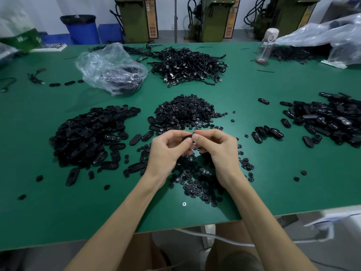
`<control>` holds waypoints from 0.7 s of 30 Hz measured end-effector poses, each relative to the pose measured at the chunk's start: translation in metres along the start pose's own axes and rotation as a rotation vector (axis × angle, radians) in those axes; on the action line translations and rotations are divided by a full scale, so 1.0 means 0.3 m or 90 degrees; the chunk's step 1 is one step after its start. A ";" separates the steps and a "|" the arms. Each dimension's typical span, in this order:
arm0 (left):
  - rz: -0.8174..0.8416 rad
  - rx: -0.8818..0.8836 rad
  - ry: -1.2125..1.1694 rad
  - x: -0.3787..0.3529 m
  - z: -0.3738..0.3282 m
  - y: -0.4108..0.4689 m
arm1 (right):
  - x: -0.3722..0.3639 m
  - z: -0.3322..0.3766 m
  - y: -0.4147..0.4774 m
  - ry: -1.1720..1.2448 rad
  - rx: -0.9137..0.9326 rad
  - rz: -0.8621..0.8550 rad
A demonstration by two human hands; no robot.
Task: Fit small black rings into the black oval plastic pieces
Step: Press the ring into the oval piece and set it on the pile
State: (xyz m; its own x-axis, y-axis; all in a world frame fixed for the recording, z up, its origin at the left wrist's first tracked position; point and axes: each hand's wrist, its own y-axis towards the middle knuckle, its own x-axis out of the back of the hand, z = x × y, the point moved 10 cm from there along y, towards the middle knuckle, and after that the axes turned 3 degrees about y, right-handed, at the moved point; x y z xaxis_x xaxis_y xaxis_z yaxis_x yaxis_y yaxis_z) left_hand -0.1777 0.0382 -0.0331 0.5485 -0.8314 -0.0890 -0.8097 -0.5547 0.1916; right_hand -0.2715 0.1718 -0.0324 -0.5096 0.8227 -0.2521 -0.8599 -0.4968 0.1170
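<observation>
Just on the near side of the ring heap [183, 112], both hands meet above the green surface [273, 173]. The left hand [168, 151] and right hand [216, 147] pinch one black oval piece [187, 138] between thumbs and curled fingers. Whether a ring sits in it cannot be told. Left of the heap lies a mound of oval pieces [88, 137], and right of it, well apart, a second mound [328, 122]. Beyond the heap sit a cable tangle [189, 65] and a clear plastic bag [111, 69].
</observation>
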 end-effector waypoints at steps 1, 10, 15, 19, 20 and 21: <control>0.000 -0.002 0.000 0.000 -0.001 0.000 | -0.001 0.001 -0.001 0.005 0.000 0.002; 0.010 -0.005 0.001 -0.003 -0.005 -0.002 | -0.003 0.005 -0.002 0.011 0.002 0.003; 0.012 0.002 -0.004 -0.001 -0.003 -0.002 | -0.003 0.007 -0.005 0.006 0.009 0.006; 0.010 0.010 -0.004 0.002 -0.004 -0.002 | -0.006 0.005 -0.005 0.003 0.006 0.007; 0.010 0.011 -0.005 0.001 -0.004 -0.003 | -0.007 0.005 -0.005 0.004 0.005 0.007; 0.010 0.011 -0.006 0.000 -0.005 -0.003 | -0.007 0.004 -0.005 0.003 0.005 0.007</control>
State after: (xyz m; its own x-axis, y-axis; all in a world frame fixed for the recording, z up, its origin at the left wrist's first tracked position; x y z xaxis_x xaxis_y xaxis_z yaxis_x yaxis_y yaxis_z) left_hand -0.1766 0.0388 -0.0319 0.5337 -0.8403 -0.0949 -0.8219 -0.5418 0.1758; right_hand -0.2691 0.1714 -0.0309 -0.5189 0.8156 -0.2560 -0.8545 -0.5035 0.1276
